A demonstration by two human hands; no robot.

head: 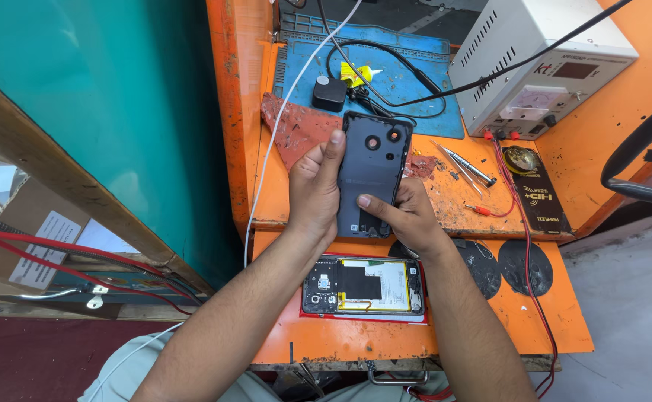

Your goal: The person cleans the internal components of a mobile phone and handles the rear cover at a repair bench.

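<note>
Right, you've got the dark phone back cover (371,173) up in both hands above the orange tabletop (341,339), and everything reads off that cover. To its left, a white cable (281,112) runs down the tabletop edge. Your left hand (315,190) is clamped on the cover's left edge, thumb pressed flat near the top by the camera holes. Below the cover, near you, the opened phone (363,286) lies flat with its battery and board showing. Your right hand (408,216) grips the cover's lower right side, thumb laid across its back. Behind the cover sits a blue work mat (415,89). Right of it lie screwdrivers (464,165), then a white power supply (542,63) with red leads.
</note>
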